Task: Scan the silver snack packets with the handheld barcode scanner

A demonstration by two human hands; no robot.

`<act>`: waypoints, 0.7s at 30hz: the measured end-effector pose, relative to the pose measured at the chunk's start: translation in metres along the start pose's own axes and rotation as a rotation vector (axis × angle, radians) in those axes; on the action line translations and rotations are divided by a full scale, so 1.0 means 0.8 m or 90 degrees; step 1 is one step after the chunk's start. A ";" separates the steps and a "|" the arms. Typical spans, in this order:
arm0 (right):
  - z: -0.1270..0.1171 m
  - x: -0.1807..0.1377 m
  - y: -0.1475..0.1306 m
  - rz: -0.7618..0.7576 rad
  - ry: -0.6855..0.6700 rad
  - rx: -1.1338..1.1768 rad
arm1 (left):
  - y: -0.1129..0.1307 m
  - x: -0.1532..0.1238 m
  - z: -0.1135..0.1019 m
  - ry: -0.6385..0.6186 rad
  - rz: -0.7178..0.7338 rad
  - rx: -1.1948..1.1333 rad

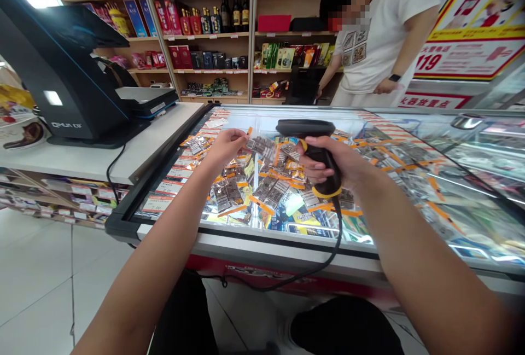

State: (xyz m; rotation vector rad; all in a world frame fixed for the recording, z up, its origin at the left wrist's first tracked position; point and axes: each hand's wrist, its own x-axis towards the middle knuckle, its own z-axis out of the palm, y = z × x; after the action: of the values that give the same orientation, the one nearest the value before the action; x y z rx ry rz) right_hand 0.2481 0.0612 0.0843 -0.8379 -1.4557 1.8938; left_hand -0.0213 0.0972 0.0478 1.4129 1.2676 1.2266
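My right hand (328, 161) is wrapped round the grip of a black and yellow barcode scanner (305, 128), whose head points left above the glass top. A black cable hangs from its handle and loops down in front of the freezer. My left hand (230, 146) pinches the orange-edged corner of a small clear packet (262, 148) with dark contents. That packet is tilted, just left of the scanner's head. Below both hands, several similar packets (270, 191) with orange edges lie spread over the glass.
The chest freezer (262, 243) has a dark frame and price labels (164, 188) along its left side. At left, a checkout terminal (77, 81) stands on a white counter (135, 147). Behind the freezer are stocked shelves (205, 38) and a person in a white shirt (381, 43).
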 end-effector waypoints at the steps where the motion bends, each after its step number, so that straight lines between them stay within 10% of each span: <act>1: 0.000 -0.001 -0.003 -0.018 0.005 0.020 | -0.004 0.001 0.005 0.013 -0.024 -0.044; 13: -0.005 0.006 0.002 -0.023 0.030 0.040 | -0.014 -0.015 0.014 -0.161 0.280 0.550; 21: -0.004 0.006 0.004 -0.009 0.039 0.072 | -0.024 -0.013 -0.022 -0.065 0.186 0.806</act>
State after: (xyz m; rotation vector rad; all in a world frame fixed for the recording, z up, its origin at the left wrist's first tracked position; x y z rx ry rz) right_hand 0.2472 0.0663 0.0797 -0.8226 -1.3019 1.9040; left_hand -0.0417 0.0891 0.0306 2.5516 1.9140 0.3942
